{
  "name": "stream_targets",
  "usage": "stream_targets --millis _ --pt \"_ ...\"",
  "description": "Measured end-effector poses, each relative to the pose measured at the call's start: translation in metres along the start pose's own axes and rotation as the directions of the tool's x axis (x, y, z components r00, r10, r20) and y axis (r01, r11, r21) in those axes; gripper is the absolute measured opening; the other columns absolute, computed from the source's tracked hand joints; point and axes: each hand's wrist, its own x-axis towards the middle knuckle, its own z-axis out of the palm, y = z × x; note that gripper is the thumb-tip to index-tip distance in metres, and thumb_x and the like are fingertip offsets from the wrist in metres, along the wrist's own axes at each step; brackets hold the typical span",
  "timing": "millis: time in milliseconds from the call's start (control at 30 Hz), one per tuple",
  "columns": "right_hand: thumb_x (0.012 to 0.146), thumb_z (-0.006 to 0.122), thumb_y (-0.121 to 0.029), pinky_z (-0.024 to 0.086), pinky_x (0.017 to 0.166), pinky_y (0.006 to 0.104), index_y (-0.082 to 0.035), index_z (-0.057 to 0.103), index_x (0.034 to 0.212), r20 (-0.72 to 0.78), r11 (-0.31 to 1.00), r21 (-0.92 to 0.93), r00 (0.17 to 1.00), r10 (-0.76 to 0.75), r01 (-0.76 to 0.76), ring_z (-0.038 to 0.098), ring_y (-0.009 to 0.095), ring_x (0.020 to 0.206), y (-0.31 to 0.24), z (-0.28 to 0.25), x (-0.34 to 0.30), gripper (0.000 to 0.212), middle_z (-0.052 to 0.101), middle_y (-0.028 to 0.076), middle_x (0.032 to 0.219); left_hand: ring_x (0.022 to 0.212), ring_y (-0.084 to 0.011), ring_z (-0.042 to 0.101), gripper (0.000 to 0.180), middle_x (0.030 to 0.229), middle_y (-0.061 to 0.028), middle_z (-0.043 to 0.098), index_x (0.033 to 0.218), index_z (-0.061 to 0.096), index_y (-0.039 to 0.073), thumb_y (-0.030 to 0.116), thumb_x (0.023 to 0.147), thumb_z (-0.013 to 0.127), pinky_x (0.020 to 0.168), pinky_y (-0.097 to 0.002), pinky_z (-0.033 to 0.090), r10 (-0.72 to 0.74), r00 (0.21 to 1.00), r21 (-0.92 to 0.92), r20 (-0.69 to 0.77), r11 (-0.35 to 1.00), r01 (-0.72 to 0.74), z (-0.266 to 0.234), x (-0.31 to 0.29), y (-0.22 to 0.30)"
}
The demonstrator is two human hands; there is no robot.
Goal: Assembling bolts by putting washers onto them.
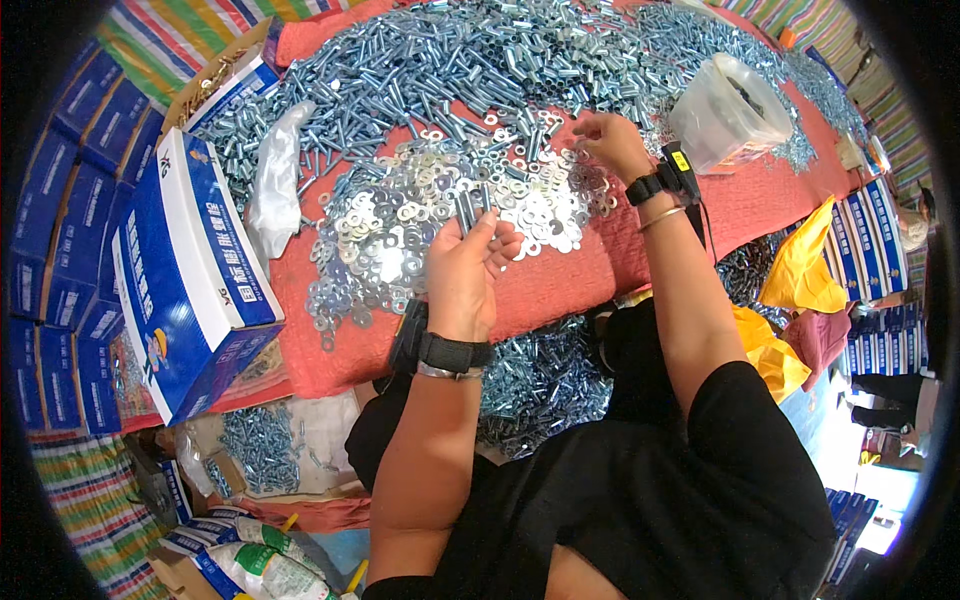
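Observation:
Upright between the fingertips of my left hand (468,268) stand short silvery metal pins (464,212), like bolts or sleeves; the closed fingers hide their lower ends. Just below and around it lies a spread of flat washers (375,225) on a red cloth (570,290). My right hand (612,143) is raised at the edge of a large heap of metal sleeves and bolts (440,65). Its fingers are bent together, and whatever they hold, if anything, is too small to make out.
A blue and white carton (185,280) leans at the left beside a clear plastic bag (277,180). At the right stands a translucent bucket (725,115). More bolts (545,380) fill the space below the table edge, and yellow bags (805,265) hang at the right.

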Motion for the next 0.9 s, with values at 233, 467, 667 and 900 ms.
stream_targets --millis 233,467,667,900 --pt "0.069 0.071 -0.018 0.049 0.064 0.0314 -0.008 0.070 0.088 0.142 0.988 -0.074 0.982 -0.125 0.136 0.065 0.021 0.070 -0.017 0.001 -0.006 0.021 0.068 0.009 0.078 0.068 -0.0142 0.062 0.015 0.080 -0.0087 0.062 0.099 0.055 0.000 0.012 0.090 0.056 0.062 -0.0221 0.052 -0.013 0.999 -0.035 -0.049 0.999 0.011 0.000 -0.002 -0.001" --pt "0.069 0.069 -0.014 0.048 0.061 0.0318 -0.003 0.069 0.083 0.222 0.970 -0.064 0.951 -0.214 0.233 0.063 0.022 0.065 0.009 0.005 -0.002 0.017 0.067 0.011 0.073 0.070 -0.0156 0.062 0.015 0.082 -0.0093 0.061 0.099 0.052 0.000 0.011 0.090 0.056 0.063 -0.0234 0.053 -0.015 0.999 -0.047 -0.031 0.999 0.013 0.007 0.000 -0.006" --pt "0.070 0.067 -0.015 0.049 0.063 0.0337 -0.004 0.070 0.082 0.165 0.968 -0.141 0.969 -0.182 0.206 0.064 0.024 0.067 0.005 0.001 -0.003 0.016 0.067 0.012 0.074 0.069 -0.0162 0.062 0.011 0.080 -0.0086 0.060 0.096 0.051 0.001 0.010 0.090 0.055 0.063 -0.0245 0.053 -0.016 0.999 -0.057 -0.032 0.998 0.014 0.010 0.004 -0.006" --pt "0.072 0.066 -0.017 0.051 0.066 0.0352 -0.004 0.069 0.085 0.244 0.973 -0.125 0.957 -0.160 0.194 0.065 0.028 0.071 -0.005 -0.001 -0.006 0.019 0.067 0.014 0.078 0.068 -0.0161 0.062 0.009 0.078 -0.0080 0.060 0.095 0.052 0.002 0.010 0.091 0.053 0.063 -0.0253 0.051 -0.031 0.998 -0.023 -0.053 0.999 0.029 0.010 0.002 -0.004"
